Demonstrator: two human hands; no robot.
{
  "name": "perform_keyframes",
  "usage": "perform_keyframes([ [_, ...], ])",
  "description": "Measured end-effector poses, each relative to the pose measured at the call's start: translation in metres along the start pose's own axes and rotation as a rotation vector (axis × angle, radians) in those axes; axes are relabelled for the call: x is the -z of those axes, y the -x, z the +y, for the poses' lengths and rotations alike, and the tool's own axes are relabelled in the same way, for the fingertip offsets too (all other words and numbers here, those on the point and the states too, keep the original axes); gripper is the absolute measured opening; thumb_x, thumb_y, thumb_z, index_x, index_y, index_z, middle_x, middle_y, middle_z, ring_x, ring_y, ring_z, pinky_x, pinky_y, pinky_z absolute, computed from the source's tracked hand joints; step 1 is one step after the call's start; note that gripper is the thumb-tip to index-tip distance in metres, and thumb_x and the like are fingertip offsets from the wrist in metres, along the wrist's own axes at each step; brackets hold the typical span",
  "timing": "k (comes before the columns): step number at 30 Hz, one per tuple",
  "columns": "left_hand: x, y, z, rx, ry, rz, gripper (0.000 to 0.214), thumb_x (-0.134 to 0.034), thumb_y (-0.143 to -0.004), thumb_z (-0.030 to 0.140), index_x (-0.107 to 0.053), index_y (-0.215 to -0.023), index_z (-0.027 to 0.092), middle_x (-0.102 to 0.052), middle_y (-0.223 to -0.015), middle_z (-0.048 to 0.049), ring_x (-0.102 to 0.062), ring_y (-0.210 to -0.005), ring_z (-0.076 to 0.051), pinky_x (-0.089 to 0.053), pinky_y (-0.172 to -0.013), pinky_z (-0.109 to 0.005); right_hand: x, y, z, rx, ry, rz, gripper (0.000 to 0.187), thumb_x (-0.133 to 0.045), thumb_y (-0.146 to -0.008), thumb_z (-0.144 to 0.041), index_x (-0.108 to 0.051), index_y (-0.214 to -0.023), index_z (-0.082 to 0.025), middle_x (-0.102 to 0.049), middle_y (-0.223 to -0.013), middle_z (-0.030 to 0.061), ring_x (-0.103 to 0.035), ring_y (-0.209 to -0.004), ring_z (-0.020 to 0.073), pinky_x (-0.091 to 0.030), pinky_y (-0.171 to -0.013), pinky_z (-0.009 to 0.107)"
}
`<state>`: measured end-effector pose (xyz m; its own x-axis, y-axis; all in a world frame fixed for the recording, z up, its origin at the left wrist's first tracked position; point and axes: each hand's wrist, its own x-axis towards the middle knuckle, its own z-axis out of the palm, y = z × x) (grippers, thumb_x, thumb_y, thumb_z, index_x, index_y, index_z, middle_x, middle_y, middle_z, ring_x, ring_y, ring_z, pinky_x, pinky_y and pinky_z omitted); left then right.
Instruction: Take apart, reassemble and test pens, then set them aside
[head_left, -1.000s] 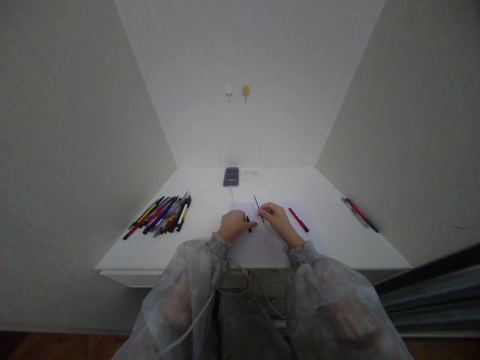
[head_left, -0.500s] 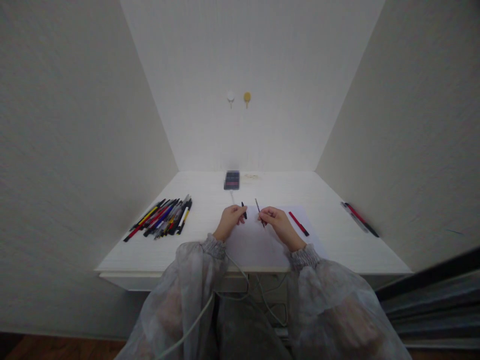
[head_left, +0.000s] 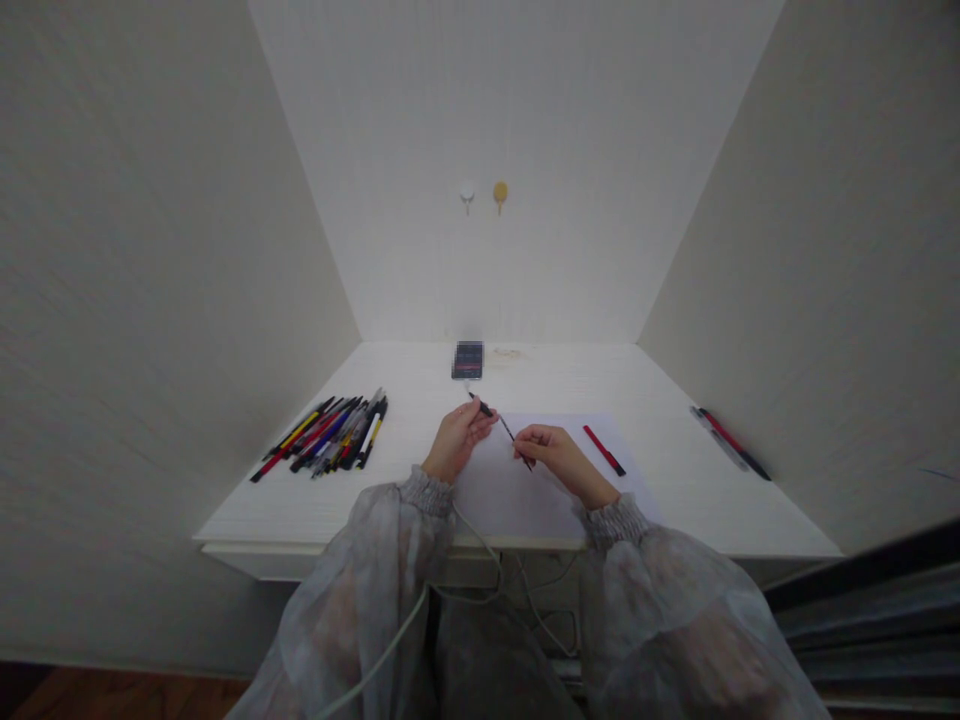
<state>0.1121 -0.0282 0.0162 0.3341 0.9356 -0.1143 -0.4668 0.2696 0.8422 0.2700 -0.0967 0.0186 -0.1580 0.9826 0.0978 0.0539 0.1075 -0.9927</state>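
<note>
My left hand [head_left: 456, 440] pinches a short black pen part [head_left: 484, 407] with a thin pointed end that aims up and left. Between the fingertips of my right hand [head_left: 553, 456] is a slim dark pen refill [head_left: 507, 430], held at a slant. Its upper end comes close to the black pen part; whether they touch I cannot tell. Both hands are above a white sheet of paper [head_left: 510, 505]. A red pen piece with a black end [head_left: 604, 450] lies on the paper, right of my right hand.
Many mixed pens [head_left: 330, 437] lie heaped on the left of the white table [head_left: 420, 365]. Along its right edge are a red-and-black pen [head_left: 733, 442] and a greyish one [head_left: 724, 443]. A phone [head_left: 468, 360] with a cable stands near the back wall; walls enclose three sides.
My left hand has turned the black pen part so it slants up and left. The refill has tilted and moved left and down, its upper end now close to that part.
</note>
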Motion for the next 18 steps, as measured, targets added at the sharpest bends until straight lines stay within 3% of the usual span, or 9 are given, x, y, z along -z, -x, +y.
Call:
perform_keyframes([
  [18, -0.0053, 0.0055, -0.0003, -0.042, -0.062, -0.072, 0.023, -0.059, -0.072, 0.032, -0.055, -0.082, 0.012, -0.065, -0.081, -0.0081, -0.060, -0.064, -0.010, -0.045, -0.054, -0.017, -0.0013, -0.0020, 0.0012, -0.039, 0.004, 0.023, 0.017, -0.059, -0.065, -0.032, -0.056, -0.065, -0.015, -0.057, -0.057, -0.0012, -0.042, -0.044, 0.0068, -0.032, -0.046, 0.021],
])
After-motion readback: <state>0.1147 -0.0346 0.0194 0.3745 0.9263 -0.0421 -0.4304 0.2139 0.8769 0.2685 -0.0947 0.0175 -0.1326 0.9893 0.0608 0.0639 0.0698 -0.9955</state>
